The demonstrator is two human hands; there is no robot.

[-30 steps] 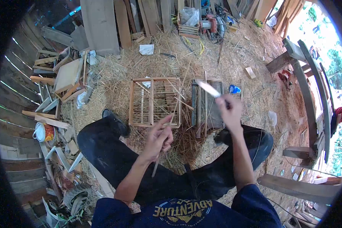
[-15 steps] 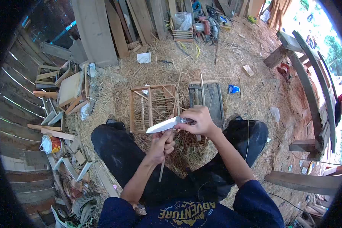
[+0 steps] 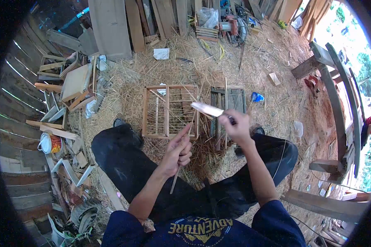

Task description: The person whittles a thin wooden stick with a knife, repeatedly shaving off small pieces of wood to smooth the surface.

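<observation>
My left hand is closed around a thin wooden stick, whose upper end sticks out above the fingers and whose lower end hangs toward my lap. Raised to the right of it, my right hand grips a knife with a wide pale blade pointing left. The blade is apart from the stick. Beyond the hands, a wooden frame with thin bars lies on the straw-covered ground, and a dark framed panel lies to its right with sticks across it.
Wood pieces and a small frame are piled at the left, near a paint bucket. Power tools and a slatted crate sit at the back. Curved timbers stand at the right. A blue wrapper lies on the ground.
My right hand has moved right with the knife, and the blade has come away from the stick. My left hand still holds the stick. The view has shifted slightly.
</observation>
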